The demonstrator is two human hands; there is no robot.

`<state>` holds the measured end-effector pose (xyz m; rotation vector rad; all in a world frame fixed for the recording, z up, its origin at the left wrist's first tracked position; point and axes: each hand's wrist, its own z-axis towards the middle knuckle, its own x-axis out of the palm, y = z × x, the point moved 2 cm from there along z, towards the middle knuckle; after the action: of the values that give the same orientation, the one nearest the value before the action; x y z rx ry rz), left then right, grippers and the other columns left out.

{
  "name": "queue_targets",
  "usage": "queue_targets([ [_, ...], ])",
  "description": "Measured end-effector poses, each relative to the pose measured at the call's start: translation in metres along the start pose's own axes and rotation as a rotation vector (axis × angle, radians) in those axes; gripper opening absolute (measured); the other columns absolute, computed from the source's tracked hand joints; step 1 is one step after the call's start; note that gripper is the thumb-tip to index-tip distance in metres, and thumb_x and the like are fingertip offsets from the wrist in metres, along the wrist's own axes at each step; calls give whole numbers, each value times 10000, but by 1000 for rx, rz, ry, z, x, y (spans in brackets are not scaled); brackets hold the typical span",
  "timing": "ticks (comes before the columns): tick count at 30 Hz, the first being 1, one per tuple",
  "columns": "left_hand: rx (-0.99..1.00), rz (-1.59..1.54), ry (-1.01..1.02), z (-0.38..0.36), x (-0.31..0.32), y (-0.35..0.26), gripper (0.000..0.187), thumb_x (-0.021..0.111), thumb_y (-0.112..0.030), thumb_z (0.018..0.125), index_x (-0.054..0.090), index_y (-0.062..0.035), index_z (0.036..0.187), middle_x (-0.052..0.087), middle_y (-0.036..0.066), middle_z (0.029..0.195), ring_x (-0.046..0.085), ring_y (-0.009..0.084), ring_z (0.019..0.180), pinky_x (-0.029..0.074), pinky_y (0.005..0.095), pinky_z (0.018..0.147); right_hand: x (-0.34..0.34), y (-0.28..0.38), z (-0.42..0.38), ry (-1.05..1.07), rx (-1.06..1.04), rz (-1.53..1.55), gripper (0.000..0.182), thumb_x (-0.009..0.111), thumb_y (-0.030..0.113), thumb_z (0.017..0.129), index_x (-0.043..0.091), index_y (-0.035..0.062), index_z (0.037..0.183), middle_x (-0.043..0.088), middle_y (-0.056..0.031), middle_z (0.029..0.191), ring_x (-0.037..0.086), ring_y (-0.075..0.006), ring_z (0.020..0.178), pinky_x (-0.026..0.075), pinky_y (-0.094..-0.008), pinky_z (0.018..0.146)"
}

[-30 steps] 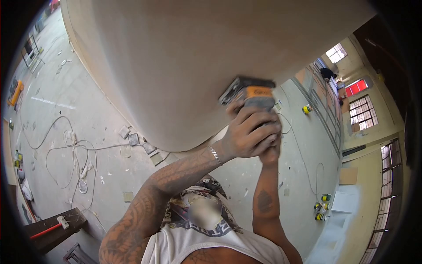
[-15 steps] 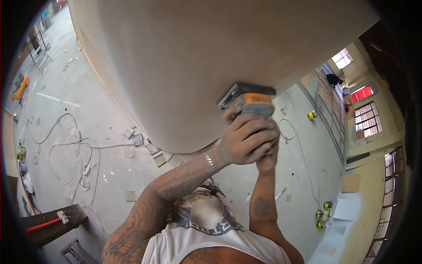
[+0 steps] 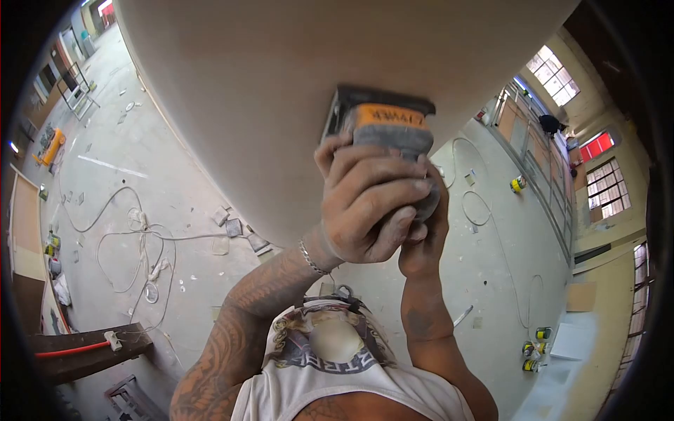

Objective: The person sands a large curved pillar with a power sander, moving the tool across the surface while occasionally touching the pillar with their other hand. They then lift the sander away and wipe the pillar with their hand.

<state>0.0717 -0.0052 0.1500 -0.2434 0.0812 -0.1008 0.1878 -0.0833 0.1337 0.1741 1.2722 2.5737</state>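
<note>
Two hands of yours grasp the boxy orange-and-grey sander (image 3: 393, 133): the left hand (image 3: 368, 200) wraps its body, and the right hand (image 3: 432, 238), partly hidden, closes beside it. Its flat black base (image 3: 382, 97) seems to lie on the smooth, curved, pale panel (image 3: 267, 63) at the far side, so tilting or uneven pressure could make its hard edge dig a groove; the thin looped cable (image 3: 196, 238) at left could catch your foot.

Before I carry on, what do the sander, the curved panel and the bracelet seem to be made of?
Power sander: probably hard plastic; dusty, matte grey with an orange band. Curved panel: material uncertain; its smooth, matte, pale surface may be filler or primer. Chain bracelet: likely metal, judging by its silvery links.
</note>
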Motion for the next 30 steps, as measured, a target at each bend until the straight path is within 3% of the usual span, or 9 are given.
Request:
queue_targets([
  [2, -5, -43, -15, 20, -3, -3, 210, 663, -241, 880, 711, -142, 1060, 718, 46, 1091, 616, 254, 1006, 296, 505, 1046, 3, 8, 9, -29, 13, 53, 877, 671, 517, 903, 315, 5, 1520, 567, -211, 1369, 572, -273, 1257, 466, -364, 1046],
  [6, -32, 1, -33, -5, -3, -2, 196, 605, -260, 935, 691, -129, 1052, 727, 57, 1064, 633, 261, 1007, 314, 520, 1066, -7, -12, -3, 15, 8, -114, 959, 671, 655, 829, 383, 24, 1492, 611, -205, 1317, 627, -285, 1191, 511, -367, 970],
  [12, -75, 63, -85, -96, -3, 13, 218, 525, -290, 1003, 663, -121, 1014, 733, 74, 1038, 638, 268, 999, 337, 545, 1065, 1, -76, -54, 81, -53, -245, 876, 652, 625, 873, 421, 22, 1465, 689, -243, 1145, 714, -387, 1037, 582, -409, 839],
  [22, -17, 78, -124, 4, -29, -1, 286, 408, -314, 1057, 589, -93, 1072, 730, 122, 1014, 652, 297, 1010, 391, 558, 1052, 25, 1, 18, 80, -207, -203, 821, 704, 549, 878, 415, 61, 1471, 710, -236, 1029, 744, -361, 935, 607, -404, 753],
  [27, -33, 128, -168, -38, -26, 8, 310, 363, -324, 1067, 572, -96, 1065, 722, 119, 1003, 652, 298, 1016, 389, 580, 1060, 24, -18, 2, 121, -216, -247, 802, 717, 540, 870, 422, 94, 1467, 707, -238, 1009, 742, -371, 930, 607, -408, 748],
  [30, -64, 154, -145, -83, -24, 14, 308, 357, -316, 1068, 570, -95, 1062, 718, 125, 997, 646, 297, 1015, 390, 590, 1058, 24, -52, -26, 150, -171, -239, 792, 733, 523, 866, 441, 79, 1454, 700, -240, 957, 742, -365, 850, 593, -412, 703],
])
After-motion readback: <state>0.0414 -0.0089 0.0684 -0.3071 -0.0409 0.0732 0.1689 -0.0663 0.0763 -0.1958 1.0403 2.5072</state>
